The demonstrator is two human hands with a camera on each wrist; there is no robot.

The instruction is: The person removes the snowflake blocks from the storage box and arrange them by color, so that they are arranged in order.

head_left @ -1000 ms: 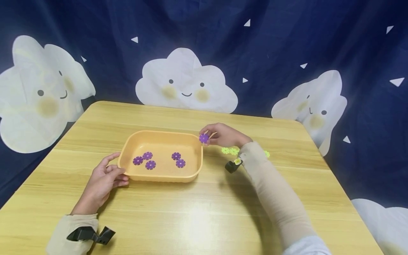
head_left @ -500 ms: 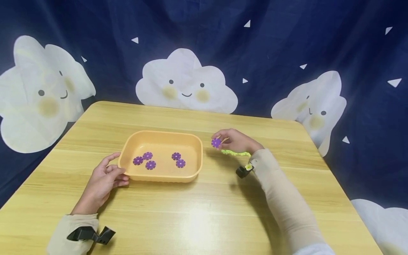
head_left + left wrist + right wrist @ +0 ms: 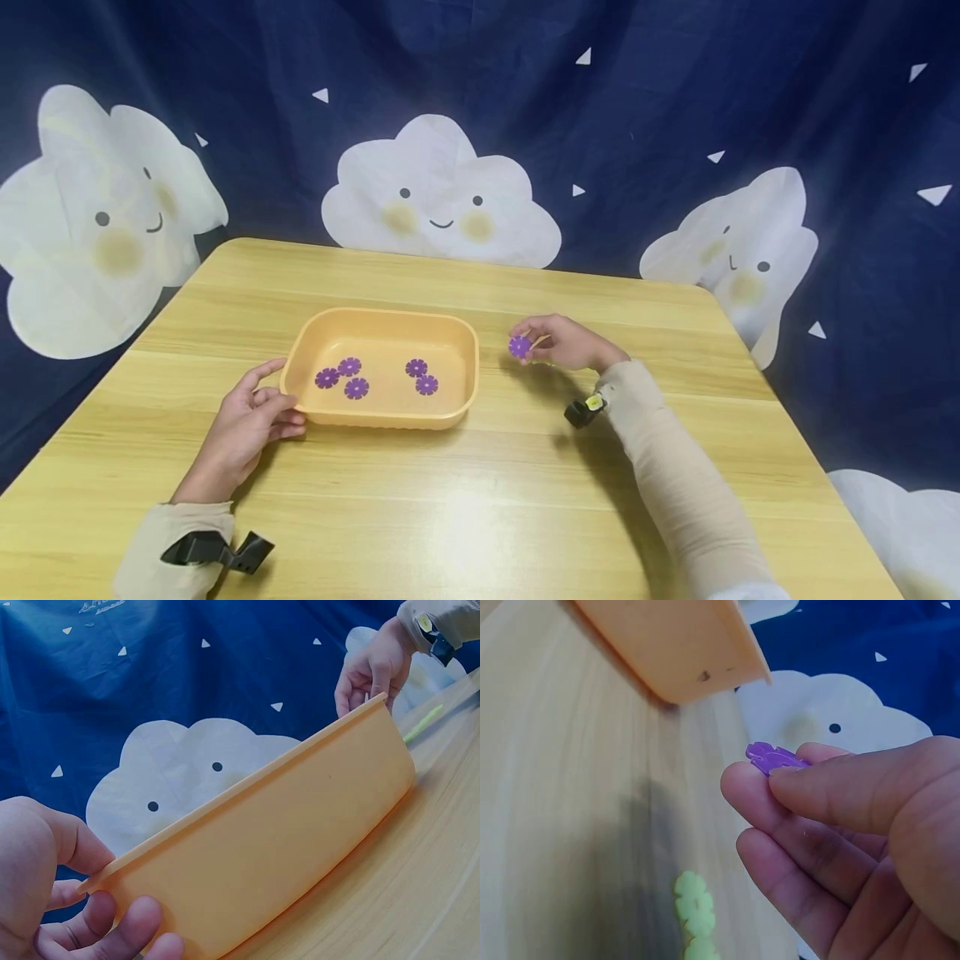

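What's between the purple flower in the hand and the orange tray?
Only bare table. In the head view, nothing lies between the flower pinched in the right hand and the tray.

No writing, label, brand or number can be read anywhere. A few pale marks sit at the top edge of the blue cloth (image 3: 97, 607) in the left wrist view, too small and blurred to make out.
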